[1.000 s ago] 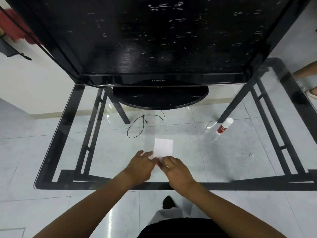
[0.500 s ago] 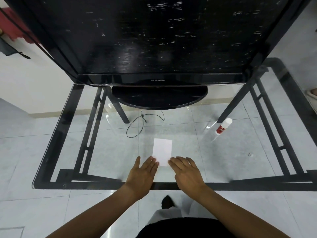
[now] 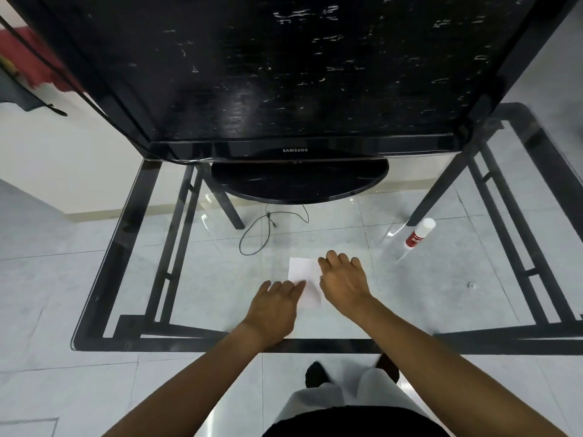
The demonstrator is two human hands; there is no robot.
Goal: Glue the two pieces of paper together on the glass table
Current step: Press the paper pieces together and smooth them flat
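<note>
Sliding forward, the right hand (image 3: 344,279) is flattening the paper (image 3: 301,269) near the glass table (image 3: 473,304)'s front edge. The left hand (image 3: 274,302), open-palmed, is pinning it, likely setting the glue.

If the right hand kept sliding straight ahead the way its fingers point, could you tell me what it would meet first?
Probably the TV base: the right hand points up-left across the paper; bare glass lies between, though depth is uncertain.

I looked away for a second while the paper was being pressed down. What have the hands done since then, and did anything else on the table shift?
The right hand has slid forward along the right side of the white paper, fingers curled at its far edge. The left hand has stayed flat at the paper's near left corner. Neither hand has lifted the paper. The glue stick, the cable and the television have not moved.
</note>
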